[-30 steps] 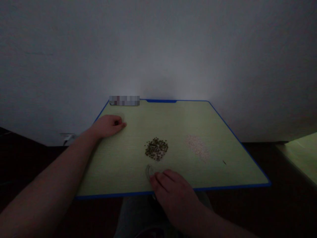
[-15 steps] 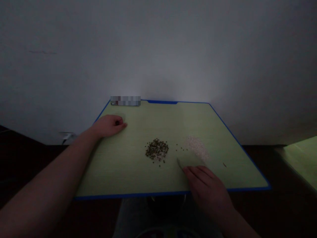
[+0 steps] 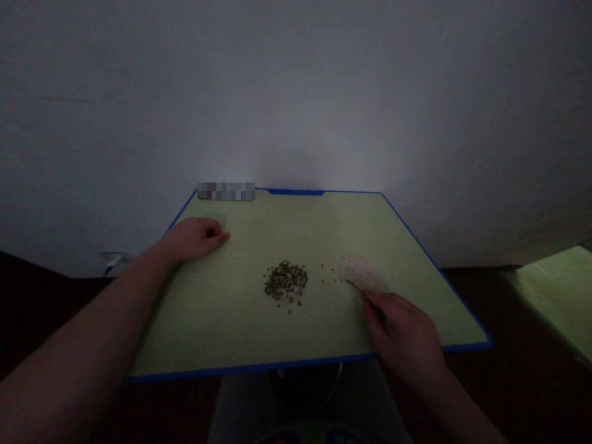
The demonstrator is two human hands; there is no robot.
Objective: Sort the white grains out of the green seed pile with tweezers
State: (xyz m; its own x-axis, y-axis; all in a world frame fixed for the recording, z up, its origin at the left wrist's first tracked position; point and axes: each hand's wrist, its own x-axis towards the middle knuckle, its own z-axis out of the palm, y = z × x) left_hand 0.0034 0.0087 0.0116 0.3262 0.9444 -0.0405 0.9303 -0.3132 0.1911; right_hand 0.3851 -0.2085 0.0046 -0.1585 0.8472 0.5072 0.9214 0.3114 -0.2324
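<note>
A pale green board with a blue rim (image 3: 222, 320) lies in front of me in dim light. A heap of dark green grains (image 3: 285, 282) sits near its middle, and a few stray grains lie to its right. A patch of whitish grains (image 3: 357, 271) lies further right. My right hand (image 3: 404, 336) rests by the white patch, fingers closed round a thin tool (image 3: 358, 288) whose tip touches that patch. My left hand (image 3: 197, 237) lies curled on the board's left side; what it holds, if anything, is hidden.
A blurred label (image 3: 226, 190) sits at the board's far left corner. A grey wall rises behind. Another pale green surface (image 3: 557, 283) shows at the right edge. A dark round object (image 3: 305, 382) sits below the board's near edge.
My right hand moved from below the dark heap to the right, up to the white patch. A few dark grains now lie between the two heaps. My left hand stayed put.
</note>
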